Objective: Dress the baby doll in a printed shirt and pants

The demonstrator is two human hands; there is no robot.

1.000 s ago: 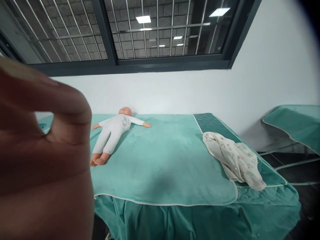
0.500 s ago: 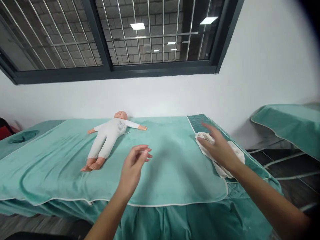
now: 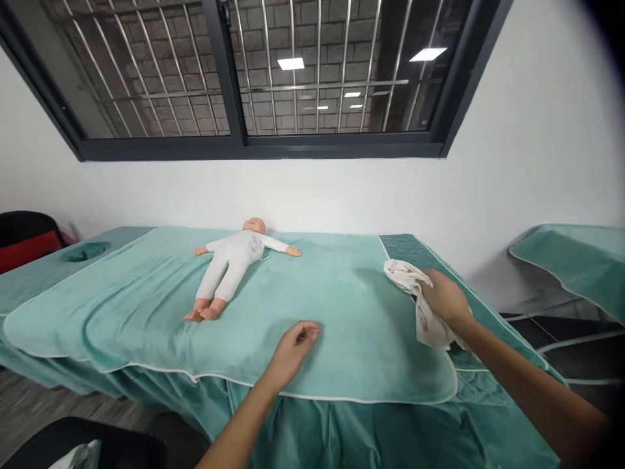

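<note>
My right hand (image 3: 446,301) is closed on a crumpled off-white cloth (image 3: 432,329) near the right end of the bed (image 3: 336,352). One end of the cloth bunches out to the left of the fingers, while the rest hangs down below the hand. Over the front middle of the green cover, my left hand (image 3: 295,348) is loosely closed, fingers curled in, with nothing visible in it. A baby doll (image 3: 232,260) in a white bodysuit lies on its back farther left, arms spread, head toward the wall. Dark marks show on the suit's chest.
A barred window (image 3: 336,78) sits in the white wall behind the bed. At right stands another green-covered surface (image 3: 576,260) with pale metal legs below. A black and red chair (image 3: 32,241) is at far left, and a black seat (image 3: 117,443) at lower left.
My right hand has come down from above the cloth and taken hold of it, bunching it up. My left hand has moved right and lower, its fingers curling in. The view has shifted left.
</note>
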